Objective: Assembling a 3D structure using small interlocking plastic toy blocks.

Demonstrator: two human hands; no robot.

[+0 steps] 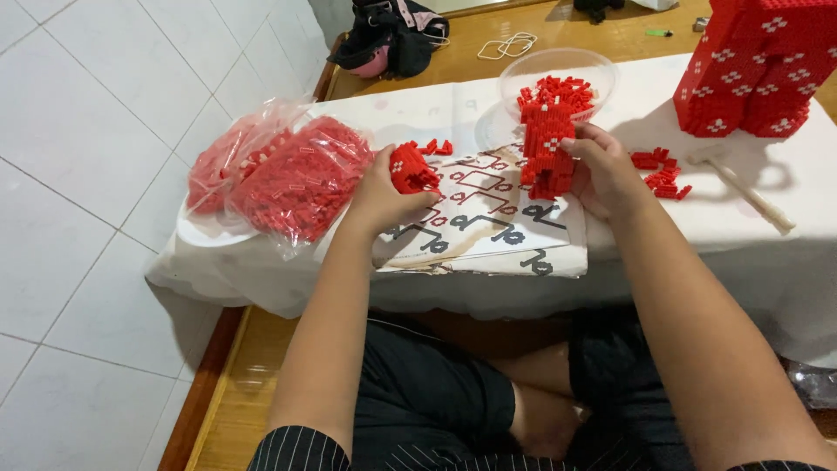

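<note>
On the instruction sheet (488,205), the left hand (379,196) grips a small red brick sub-block (410,168) and the right hand (602,170) clasps the half-built red brick column (545,153), still unjoined; bagged bricks (288,174) and a bowl of loose bricks (558,78) remain, so much is left.

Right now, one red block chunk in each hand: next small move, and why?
Probably bring the left hand with its small red chunk across to the taller red block piece held upright by the right hand. The two pieces are apart, both above the instruction sheet, and neither hand is free to pick up loose bricks.
</note>
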